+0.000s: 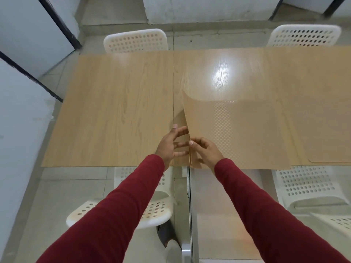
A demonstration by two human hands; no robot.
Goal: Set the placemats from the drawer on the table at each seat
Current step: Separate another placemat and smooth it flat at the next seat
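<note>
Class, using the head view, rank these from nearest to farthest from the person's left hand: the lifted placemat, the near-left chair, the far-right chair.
From the left hand:
1. Lifted placemat, just right of it, its edge at the fingertips.
2. Near-left chair, below the hand, at the table's near side.
3. Far-right chair, across the table, top right.

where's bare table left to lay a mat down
The table's whole left half is bare, from the centre seam to its left edge, in front of the far-left chair and the near-left chair. The far right strip near the far-right chair is bare too. The near right is crowded: the lifted placemats held by the left hand and right hand, plus a flat mat.
</note>
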